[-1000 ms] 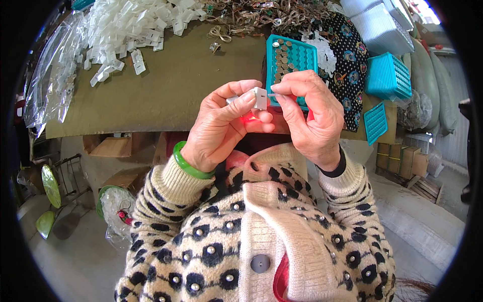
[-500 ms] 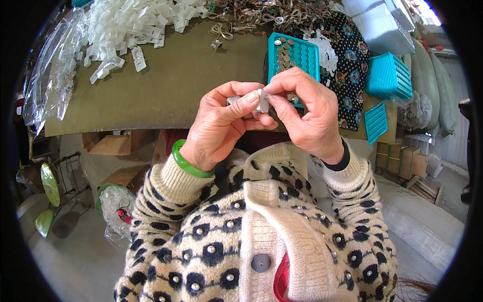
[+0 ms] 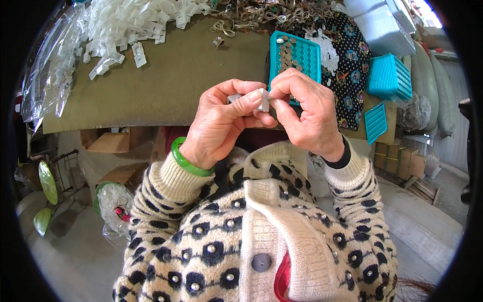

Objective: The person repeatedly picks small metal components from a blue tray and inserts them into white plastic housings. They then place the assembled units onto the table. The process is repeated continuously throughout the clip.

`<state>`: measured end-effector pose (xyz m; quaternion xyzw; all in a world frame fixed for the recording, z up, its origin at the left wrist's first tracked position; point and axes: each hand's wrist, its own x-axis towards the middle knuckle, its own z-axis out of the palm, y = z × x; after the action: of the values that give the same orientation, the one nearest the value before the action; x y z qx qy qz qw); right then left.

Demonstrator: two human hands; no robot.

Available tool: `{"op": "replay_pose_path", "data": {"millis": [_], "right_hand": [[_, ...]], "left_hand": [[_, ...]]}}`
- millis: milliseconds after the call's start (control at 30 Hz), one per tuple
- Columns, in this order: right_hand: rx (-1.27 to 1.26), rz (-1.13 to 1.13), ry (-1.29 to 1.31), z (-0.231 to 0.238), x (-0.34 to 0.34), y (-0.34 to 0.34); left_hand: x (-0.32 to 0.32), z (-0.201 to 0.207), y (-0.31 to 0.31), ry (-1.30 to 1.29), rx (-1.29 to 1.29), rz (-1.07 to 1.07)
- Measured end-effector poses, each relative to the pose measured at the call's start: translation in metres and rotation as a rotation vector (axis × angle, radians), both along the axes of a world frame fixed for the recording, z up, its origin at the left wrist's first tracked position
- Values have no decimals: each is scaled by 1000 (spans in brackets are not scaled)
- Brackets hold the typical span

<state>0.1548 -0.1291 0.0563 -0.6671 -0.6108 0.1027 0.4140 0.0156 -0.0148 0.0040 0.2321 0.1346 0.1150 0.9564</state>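
Between my two hands, above the table's near edge, is a small white plastic part [image 3: 263, 100]. My left hand [image 3: 221, 118] is closed around it, thumb on top and fingers beneath. The thumb and forefinger of my right hand [image 3: 308, 113] are pinched together at the part's right side; whatever tiny piece they hold there is too small to make out. Just beyond my right hand lies a teal tray [image 3: 308, 55] with rows of hollows. Several round, coin-like metal pieces [image 3: 287, 53] sit in its left rows.
White plastic parts [image 3: 126, 30] are heaped at the far left, beside clear plastic bags [image 3: 53, 70]. Tangled wires with small boards [image 3: 271, 15] lie along the back. On the right are a patterned dark cloth [image 3: 348, 65], stacked teal trays [image 3: 385, 78] and stacked white trays [image 3: 385, 27].
Both hands stay nearly in place around the white part. My right fingertips have shifted very slightly at its side. The whole view has moved a little.
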Motion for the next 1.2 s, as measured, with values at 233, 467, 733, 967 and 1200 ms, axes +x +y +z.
{"op": "replay_pose_path", "data": {"millis": [233,467,733,967,1200], "right_hand": [[-99,27,104,7,6,4],[12,56,-82,-2,1,12],[-221,198,-43,19,25,46],[33,297,-700,-20,43,113],[-167,284,-531,-25,57,134]], "left_hand": [[-4,4,4,7,17,15],[-5,-2,8,20,22,6],[-9,-2,17,-32,-60,44],[-10,-6,29,-49,-175,52],[-10,-12,30,3,-126,68]]}}
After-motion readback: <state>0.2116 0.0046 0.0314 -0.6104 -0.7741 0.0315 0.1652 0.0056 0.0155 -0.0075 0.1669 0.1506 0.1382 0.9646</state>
